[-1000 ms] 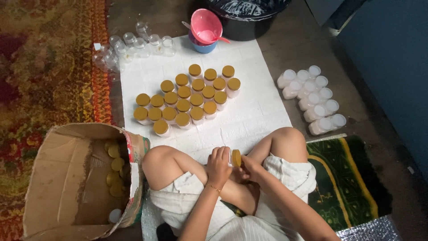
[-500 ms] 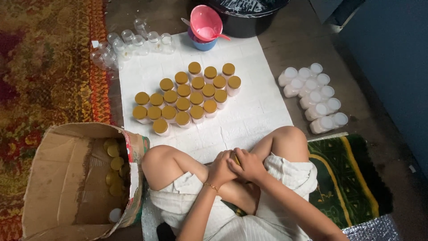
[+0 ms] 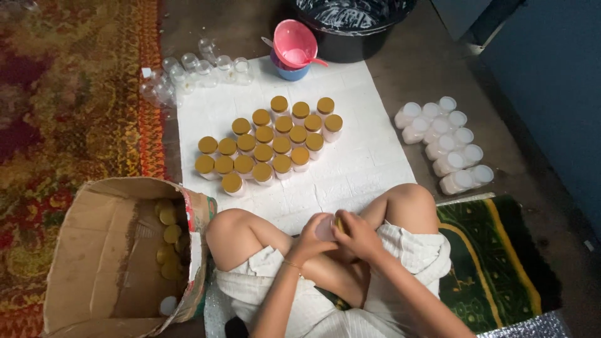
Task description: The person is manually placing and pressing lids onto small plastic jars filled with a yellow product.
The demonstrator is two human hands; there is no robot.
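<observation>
Both of my hands meet over my crossed legs. My left hand (image 3: 311,238) wraps a small white jar (image 3: 325,228). My right hand (image 3: 357,233) covers the jar's gold lid (image 3: 339,223) from the right side. Ahead of my knees, several white jars with gold lids (image 3: 269,144) stand in a tight cluster on a white sheet (image 3: 363,163).
An open cardboard box (image 3: 119,256) at my left holds loose gold lids (image 3: 168,235). Lidless white jars (image 3: 444,141) lie on the floor at the right. Empty clear jars (image 3: 194,69), a pink bowl (image 3: 294,44) and a black tub (image 3: 350,22) sit at the far side. A patterned rug (image 3: 69,112) runs along the left.
My hands have closed together around the jar; the gold lid, plainly visible a second ago, is now mostly covered by my right hand.
</observation>
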